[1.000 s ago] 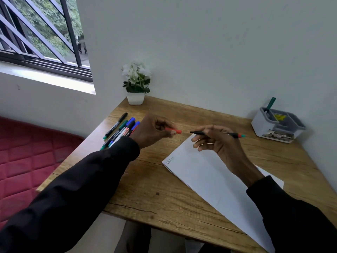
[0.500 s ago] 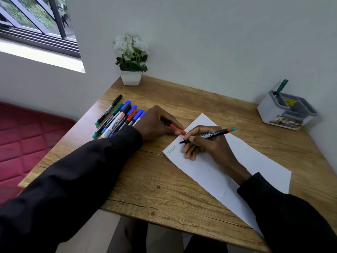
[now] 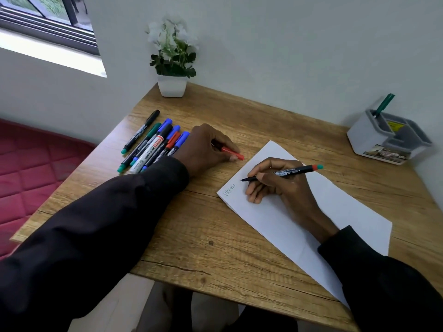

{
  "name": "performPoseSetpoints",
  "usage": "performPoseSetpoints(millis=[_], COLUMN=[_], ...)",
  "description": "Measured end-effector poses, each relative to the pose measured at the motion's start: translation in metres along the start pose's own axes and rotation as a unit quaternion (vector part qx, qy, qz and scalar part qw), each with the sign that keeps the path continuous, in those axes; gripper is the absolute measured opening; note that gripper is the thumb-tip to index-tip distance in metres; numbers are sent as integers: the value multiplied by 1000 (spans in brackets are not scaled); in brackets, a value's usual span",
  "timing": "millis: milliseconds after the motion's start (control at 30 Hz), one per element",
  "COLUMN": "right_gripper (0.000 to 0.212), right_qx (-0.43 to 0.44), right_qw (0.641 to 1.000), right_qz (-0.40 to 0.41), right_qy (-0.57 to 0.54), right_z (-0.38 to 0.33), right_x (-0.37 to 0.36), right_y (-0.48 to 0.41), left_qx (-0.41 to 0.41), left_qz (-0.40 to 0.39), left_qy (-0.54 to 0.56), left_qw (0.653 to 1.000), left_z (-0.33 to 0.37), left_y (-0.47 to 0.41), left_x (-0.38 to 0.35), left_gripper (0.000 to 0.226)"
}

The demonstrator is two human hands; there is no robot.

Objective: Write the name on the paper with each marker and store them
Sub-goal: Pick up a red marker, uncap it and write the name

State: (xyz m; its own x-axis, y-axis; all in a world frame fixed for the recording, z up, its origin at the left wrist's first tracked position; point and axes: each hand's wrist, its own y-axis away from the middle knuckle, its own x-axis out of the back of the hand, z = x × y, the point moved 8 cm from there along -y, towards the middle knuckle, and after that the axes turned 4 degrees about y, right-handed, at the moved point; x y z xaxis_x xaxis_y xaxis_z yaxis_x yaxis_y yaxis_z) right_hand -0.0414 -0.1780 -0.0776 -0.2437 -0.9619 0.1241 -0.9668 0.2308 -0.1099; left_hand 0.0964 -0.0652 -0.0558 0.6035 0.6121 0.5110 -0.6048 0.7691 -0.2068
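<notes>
Since 0.5 s ago our right hand (image 3: pixel 285 185) lowered marker (image 3: pixel 285 173) beside "Victoria" on paper (image 3: pixel 335 207); left hand (image 3: pixel 206 149) grips red cap (image 3: pixel 233 154)

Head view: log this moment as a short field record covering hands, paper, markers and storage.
right hand: grips an uncapped marker, tip at the paper
left hand: rests on the desk, holding a red cap
paper: white sheet, one name in faint green writing near its left corner
loose markers: a bunch lying on the desk beside the left hand, capped black, green, blue and red
organizer: grey, at the desk's far right, one green marker standing in it
plant pot: far edge, against the wall
</notes>
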Motion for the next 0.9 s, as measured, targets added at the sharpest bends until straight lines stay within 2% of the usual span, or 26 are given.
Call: performPoseSetpoints(millis=[167,333,500,567,633,733,900], right_gripper=[19,18,18,18,18,18,14], right_qx=[-1,1,4,9,19,31,51], right_qw=[1000,1000,1000,1000,1000,999,995], right_qz=[2,5,5,4,0,-5,-1], right_qy=[2,-2,-1,1,11,32,88], right_z=[0,-1,-2,-2,-3,-6,-10], right_x=[0,0,1,1,1,-2,-6], right_y=[0,0,0,1,2,2,3], left_qx=[34,57,44,20,-2,-1,-23], left_qz=[81,88,88,46,-34,-124,-149], left_qy=[-29,-42,-57,-32,4,6,-11], left_qw=[996,994,994,998,999,992,988], left_z=[-6,-9,-1,6,11,9,11], left_y=[-3,-9,-3,1,7,15,15], left_x=[6,2,9,7,0,-13,-18], left_gripper=[19,19,24,20,19,22,28])
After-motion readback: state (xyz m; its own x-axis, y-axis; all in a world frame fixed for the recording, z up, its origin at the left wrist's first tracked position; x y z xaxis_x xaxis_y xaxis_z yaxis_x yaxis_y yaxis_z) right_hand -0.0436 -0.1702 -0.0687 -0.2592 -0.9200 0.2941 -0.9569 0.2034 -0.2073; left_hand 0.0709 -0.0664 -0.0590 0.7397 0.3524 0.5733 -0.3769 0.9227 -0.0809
